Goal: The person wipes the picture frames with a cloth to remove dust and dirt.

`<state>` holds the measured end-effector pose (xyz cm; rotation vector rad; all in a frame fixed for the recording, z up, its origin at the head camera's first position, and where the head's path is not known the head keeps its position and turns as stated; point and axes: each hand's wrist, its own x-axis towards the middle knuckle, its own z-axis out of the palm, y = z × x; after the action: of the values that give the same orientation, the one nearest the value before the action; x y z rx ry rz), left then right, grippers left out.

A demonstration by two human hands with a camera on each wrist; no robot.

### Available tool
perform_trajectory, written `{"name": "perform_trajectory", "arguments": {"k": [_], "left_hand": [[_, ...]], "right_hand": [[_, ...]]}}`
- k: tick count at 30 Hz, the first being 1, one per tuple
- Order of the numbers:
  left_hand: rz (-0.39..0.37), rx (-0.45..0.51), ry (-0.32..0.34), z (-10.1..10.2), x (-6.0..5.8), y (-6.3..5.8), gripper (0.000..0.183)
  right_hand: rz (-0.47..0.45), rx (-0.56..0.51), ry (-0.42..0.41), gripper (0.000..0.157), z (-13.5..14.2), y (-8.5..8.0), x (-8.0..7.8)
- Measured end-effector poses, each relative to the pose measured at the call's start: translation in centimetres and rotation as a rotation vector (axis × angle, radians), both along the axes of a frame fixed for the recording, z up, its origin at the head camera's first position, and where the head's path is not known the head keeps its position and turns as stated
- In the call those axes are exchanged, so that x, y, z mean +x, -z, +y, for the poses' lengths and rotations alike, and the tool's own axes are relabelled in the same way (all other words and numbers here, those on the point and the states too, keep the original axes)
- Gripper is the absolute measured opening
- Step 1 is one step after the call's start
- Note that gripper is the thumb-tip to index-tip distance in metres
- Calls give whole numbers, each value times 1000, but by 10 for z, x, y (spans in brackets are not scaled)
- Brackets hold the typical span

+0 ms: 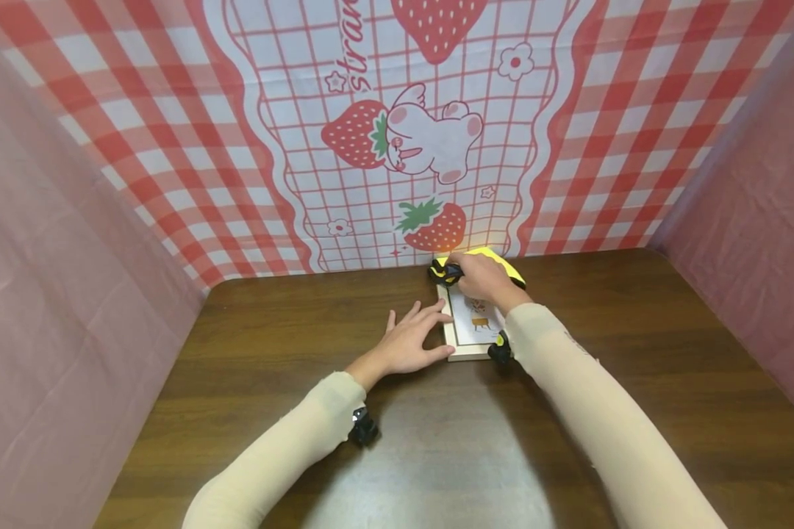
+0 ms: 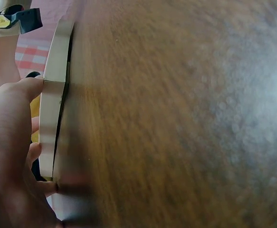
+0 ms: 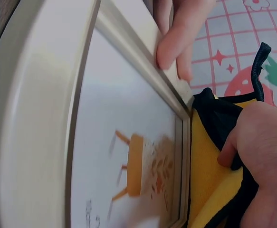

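A cream picture frame [image 1: 450, 334] lies flat on the table, a print of an orange stool [image 3: 136, 166] inside it. My left hand [image 1: 410, 342], fingers spread, rests against the frame's left side; in the left wrist view the thumb and fingertips touch the frame's outer edge [image 2: 55, 102]. With my right hand [image 1: 483, 279] I grip a yellow cloth with black edging [image 1: 503, 264] at the far end of the frame. The right wrist view shows the cloth [image 3: 205, 166] bunched under the fingers of the right hand [image 3: 269, 156], against the frame's border. Part of the print is hidden by the right hand and forearm.
The brown wooden table [image 1: 291, 323] meets a red-and-white checked cloth backdrop [image 1: 172, 125] just behind the frame. Pink curtains [image 1: 59, 294] hang at both sides. A small black camera [image 1: 364, 426] is strapped at the left wrist, another [image 1: 501, 349] at the right.
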<state>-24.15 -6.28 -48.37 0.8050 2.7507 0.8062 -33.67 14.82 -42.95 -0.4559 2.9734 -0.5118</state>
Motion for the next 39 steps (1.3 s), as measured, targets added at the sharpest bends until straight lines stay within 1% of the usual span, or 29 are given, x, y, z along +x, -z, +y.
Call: {"name": "perform_trajectory", "arguments": {"k": [4, 7, 8, 10, 14, 17, 20, 23, 27, 31, 33, 34, 37, 39], "left_hand": [[10, -27, 8, 1, 3, -7, 60], [11, -21, 11, 2, 3, -7, 60], [15, -7, 12, 2, 2, -4, 59], [16, -6, 12, 2, 1, -4, 59], [37, 7, 13, -1, -5, 8, 61], [41, 21, 16, -3, -5, 9, 62], [39, 17, 21, -4, 1, -1, 61], [40, -1, 19, -3, 4, -8, 60], [41, -31, 12, -1, 4, -9, 59], [44, -40, 7, 0, 3, -8, 58], [44, -40, 5, 0, 3, -8, 58], [44, -39, 4, 0, 2, -7, 58], [40, -40, 4, 0, 3, -7, 58], [37, -41, 5, 0, 2, -6, 58]], "right_hand": [[8, 3, -10, 58, -7, -2, 0], [8, 9, -14, 58, -10, -3, -1], [5, 10, -13, 58, -10, -2, -2], [3, 15, -14, 58, -10, -1, -3], [1, 22, -14, 59, -11, 0, -6], [-6, 31, -21, 60, -11, -3, -7], [-22, 25, -31, 62, -10, -6, -8], [-40, 8, -41, 62, -8, -10, -9], [-76, -15, -38, 60, -3, -14, -9], [-99, -31, -35, 59, 4, -14, -12], [-101, -25, -42, 61, 9, -11, -18], [-87, -13, -47, 63, 13, -5, -25], [-102, -10, -48, 68, 26, 11, -47], [-98, -17, -52, 72, 37, 27, -65]]}}
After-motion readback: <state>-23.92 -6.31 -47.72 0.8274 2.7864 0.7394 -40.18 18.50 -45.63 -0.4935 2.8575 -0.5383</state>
